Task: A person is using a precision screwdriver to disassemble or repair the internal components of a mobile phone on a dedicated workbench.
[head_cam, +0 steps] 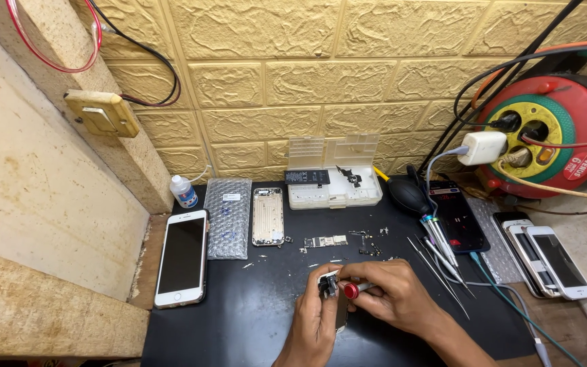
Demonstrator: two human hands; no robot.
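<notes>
there, small part (328, 284) within left grip (317, 319)

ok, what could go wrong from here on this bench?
Left hand pinches a small phone part while the right hand works a red-capped screwdriver on it: a slip could gouge it. Loose screws and brackets lie unsorted on the black mat, easy to sweep away. Tweezers sit beside the right wrist, likely to get knocked.

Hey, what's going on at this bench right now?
A person is working over a black mat. The left hand pinches a small phone part, while the right hand holds a red-capped screwdriver against it. An empty phone shell, loose parts and tweezers lie beyond.
</notes>
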